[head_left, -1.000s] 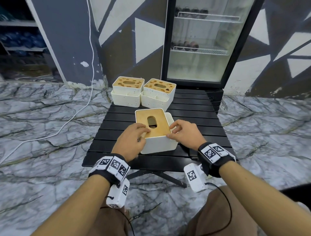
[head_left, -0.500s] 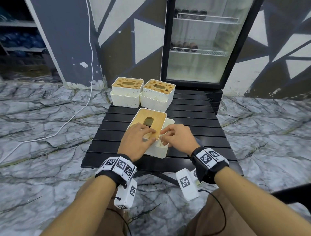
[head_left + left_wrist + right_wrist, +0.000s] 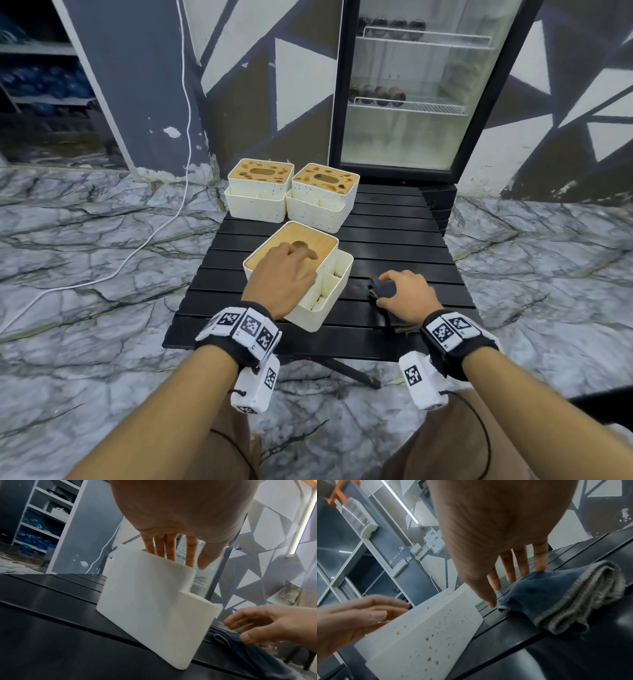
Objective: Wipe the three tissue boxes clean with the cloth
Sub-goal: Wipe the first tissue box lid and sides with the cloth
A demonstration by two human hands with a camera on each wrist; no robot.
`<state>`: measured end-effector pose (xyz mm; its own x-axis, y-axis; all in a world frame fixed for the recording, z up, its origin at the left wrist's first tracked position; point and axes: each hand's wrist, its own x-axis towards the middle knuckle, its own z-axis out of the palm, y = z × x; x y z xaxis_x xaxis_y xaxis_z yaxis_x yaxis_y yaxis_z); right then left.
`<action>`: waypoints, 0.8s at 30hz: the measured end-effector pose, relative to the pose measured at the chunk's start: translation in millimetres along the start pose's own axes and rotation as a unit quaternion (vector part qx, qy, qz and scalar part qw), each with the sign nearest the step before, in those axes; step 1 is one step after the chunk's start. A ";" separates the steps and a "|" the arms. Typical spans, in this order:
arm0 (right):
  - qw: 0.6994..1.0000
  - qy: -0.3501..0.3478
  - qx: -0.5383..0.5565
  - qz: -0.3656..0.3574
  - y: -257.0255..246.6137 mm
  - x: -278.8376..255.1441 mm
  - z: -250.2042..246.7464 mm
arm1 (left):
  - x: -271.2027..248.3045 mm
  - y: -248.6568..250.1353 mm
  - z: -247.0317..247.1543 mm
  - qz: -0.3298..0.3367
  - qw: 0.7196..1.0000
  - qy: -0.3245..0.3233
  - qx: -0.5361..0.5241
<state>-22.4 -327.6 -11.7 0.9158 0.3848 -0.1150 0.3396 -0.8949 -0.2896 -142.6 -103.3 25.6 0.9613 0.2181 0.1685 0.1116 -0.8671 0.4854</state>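
The near tissue box [image 3: 327, 294], white with a clean wooden lid [image 3: 310, 245], sits angled at the table's middle. My left hand [image 3: 284, 274] rests flat on that lid, fingers [image 3: 164, 547] straight over the top edge. Right of the box a folded dark blue cloth [image 3: 382, 287] lies on the table. My right hand [image 3: 404, 294] hovers over the cloth [image 3: 556, 595], its fingertips [image 3: 539, 568] touching the fabric and the thumb at the near fold. Two more boxes [image 3: 260, 190] [image 3: 323, 195] with brown-stained lids stand side by side at the back.
The black slatted table [image 3: 394, 240] is small, with its front edge just below my wrists. A glass-door fridge [image 3: 411, 85] stands right behind it. A white cable [image 3: 137, 253] runs over the marble floor at the left.
My right hand has left the near box and gone right, down onto the cloth. The box has turned and slid slightly left, and my left hand now lies flat on its lid.
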 end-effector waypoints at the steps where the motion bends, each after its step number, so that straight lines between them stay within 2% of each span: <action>1: 1.000 -0.006 -0.016 0.000 -0.7 0.7 1.7 | 2.3 4.2 2.0 -0.003 1.000 -0.006 0.001; 7: 0.998 -0.055 -0.030 -0.004 0.1 7.7 8.3 | 15.5 14.6 11.2 -0.033 0.998 0.001 0.055; 13: 0.999 -0.039 -0.032 -0.008 4.8 7.8 15.9 | 23.5 10.8 17.1 -0.006 0.986 -0.040 0.163; 17: 0.999 -0.027 -0.020 -0.023 4.1 6.9 16.3 | 29.3 8.0 15.9 0.006 0.986 -0.081 0.147; 20: 1.000 -0.014 0.000 -0.023 3.7 5.4 14.1 | 30.1 8.2 13.6 -0.004 0.988 -0.088 0.128; 24: 0.997 0.005 0.068 -0.027 1.5 3.1 6.7 | 29.5 8.9 10.5 -0.025 0.992 -0.102 0.074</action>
<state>-20.4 -326.2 -18.9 0.8991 0.4289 -0.0869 0.3569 -0.8336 -0.4216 -110.6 -109.4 26.0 0.9830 0.1798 -0.0370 0.1811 -0.9168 0.3559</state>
